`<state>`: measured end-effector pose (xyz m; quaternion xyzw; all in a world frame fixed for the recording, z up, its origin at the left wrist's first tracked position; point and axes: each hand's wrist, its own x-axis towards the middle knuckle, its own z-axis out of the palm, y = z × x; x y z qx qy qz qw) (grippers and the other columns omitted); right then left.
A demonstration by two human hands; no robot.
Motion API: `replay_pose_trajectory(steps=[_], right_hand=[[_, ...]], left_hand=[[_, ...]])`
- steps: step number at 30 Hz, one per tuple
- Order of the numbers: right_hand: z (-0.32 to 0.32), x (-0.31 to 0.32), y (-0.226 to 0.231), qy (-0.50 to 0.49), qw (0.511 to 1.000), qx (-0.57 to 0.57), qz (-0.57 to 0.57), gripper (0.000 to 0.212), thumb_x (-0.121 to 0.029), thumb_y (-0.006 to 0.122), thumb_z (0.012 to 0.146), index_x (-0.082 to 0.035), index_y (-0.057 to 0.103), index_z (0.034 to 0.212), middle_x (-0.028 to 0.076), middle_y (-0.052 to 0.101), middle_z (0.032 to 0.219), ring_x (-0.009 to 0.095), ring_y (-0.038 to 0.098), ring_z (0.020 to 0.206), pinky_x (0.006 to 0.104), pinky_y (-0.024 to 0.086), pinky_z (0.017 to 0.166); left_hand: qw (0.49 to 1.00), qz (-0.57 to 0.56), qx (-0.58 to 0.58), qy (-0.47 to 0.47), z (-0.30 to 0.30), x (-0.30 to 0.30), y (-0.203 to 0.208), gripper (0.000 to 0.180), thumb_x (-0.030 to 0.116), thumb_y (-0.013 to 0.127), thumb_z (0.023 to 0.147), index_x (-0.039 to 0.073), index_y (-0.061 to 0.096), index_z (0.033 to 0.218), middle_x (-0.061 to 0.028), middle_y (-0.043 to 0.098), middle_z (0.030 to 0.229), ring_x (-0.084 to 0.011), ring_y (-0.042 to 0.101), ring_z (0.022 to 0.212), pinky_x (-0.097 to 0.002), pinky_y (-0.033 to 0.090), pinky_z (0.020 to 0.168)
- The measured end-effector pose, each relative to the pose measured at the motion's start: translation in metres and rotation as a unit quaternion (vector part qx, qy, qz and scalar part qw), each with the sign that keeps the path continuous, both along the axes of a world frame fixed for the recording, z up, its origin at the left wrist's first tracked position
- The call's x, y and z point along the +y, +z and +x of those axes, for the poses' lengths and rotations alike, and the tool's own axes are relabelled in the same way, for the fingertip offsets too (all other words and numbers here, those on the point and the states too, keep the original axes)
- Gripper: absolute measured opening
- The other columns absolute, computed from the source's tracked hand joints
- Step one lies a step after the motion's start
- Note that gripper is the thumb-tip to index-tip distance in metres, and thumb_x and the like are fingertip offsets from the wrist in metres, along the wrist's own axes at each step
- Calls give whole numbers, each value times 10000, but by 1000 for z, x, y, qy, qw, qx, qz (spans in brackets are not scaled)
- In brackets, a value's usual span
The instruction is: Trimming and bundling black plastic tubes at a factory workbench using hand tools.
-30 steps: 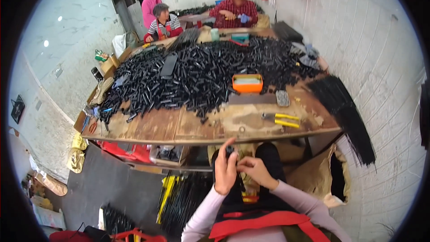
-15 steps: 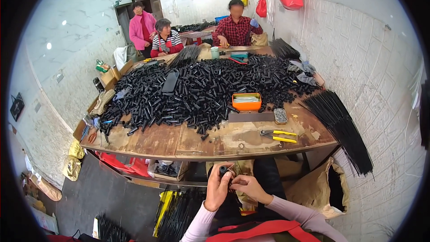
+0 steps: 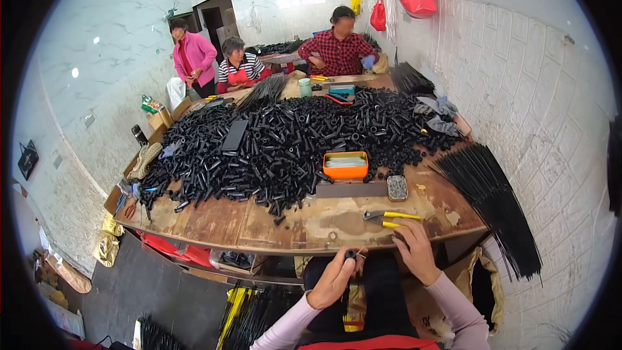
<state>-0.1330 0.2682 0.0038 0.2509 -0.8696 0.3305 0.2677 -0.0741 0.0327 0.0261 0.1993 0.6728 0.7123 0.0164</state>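
My left hand (image 3: 334, 280) is closed around a short black plastic tube (image 3: 350, 254) just off the table's near edge. A thin pale strand (image 3: 361, 255) sticks out beside the tube's end. Over the near edge of the table, my right hand (image 3: 418, 253) has its fingers stretched out at the handles of yellow-handled pincers (image 3: 394, 214). Its fingertips overlap the lower handle, but no grip shows; whether they touch it I cannot tell. The pincers lie flat, jaws to the left.
A big heap of black tubes (image 3: 278, 149) covers the wooden table (image 3: 272, 223). Nearer stand an orange box (image 3: 345, 172) of pale strips and a small tin (image 3: 397, 188). Long black rods (image 3: 495, 201) overhang the right edge. Three people are beyond the heap.
My right hand has left the tube in my left hand and moved up and right to the pincers. The left hand has shifted right, still holding the tube.
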Motion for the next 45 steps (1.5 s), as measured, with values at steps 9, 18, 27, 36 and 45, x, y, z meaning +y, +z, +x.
replay_pose_trajectory(steps=[9,18,27,36,45], right_hand=[[-42,21,-13,-15,990,-25,139,544,-234,731,798,19,530,1236,160,545,1205,337,498,1140,441,421,987],[-94,25,-31,71,985,-50,149,445,-263,761,781,10,564,1071,167,505,985,346,480,978,423,436,844],[14,-50,42,209,795,-479,-309,268,-130,690,880,-19,565,1089,2,565,893,68,541,802,244,444,712],[90,-83,75,235,948,-211,-48,444,-196,817,772,10,575,1084,90,628,868,140,600,769,285,497,714],[79,-78,75,245,937,-227,-103,357,-113,786,795,-6,579,1065,44,637,827,121,602,754,273,494,715]], left_hand=[[997,7,-38,-61,-39,10,-22,356,336,370,1059,10,510,1038,-11,471,796,-98,437,710,-244,399,700],[998,32,-51,16,-3,-1,-15,359,375,402,1045,33,489,979,25,400,711,-75,357,629,-222,356,594],[996,19,-4,86,53,-33,-5,414,443,414,1028,42,469,942,21,377,716,-71,317,620,-228,275,553],[999,16,10,49,76,-32,-10,371,399,406,1040,36,480,1008,14,429,804,-60,368,690,-213,329,597],[997,-5,32,65,69,-25,-3,387,412,412,1036,34,471,982,21,408,732,-68,363,658,-223,325,580]])
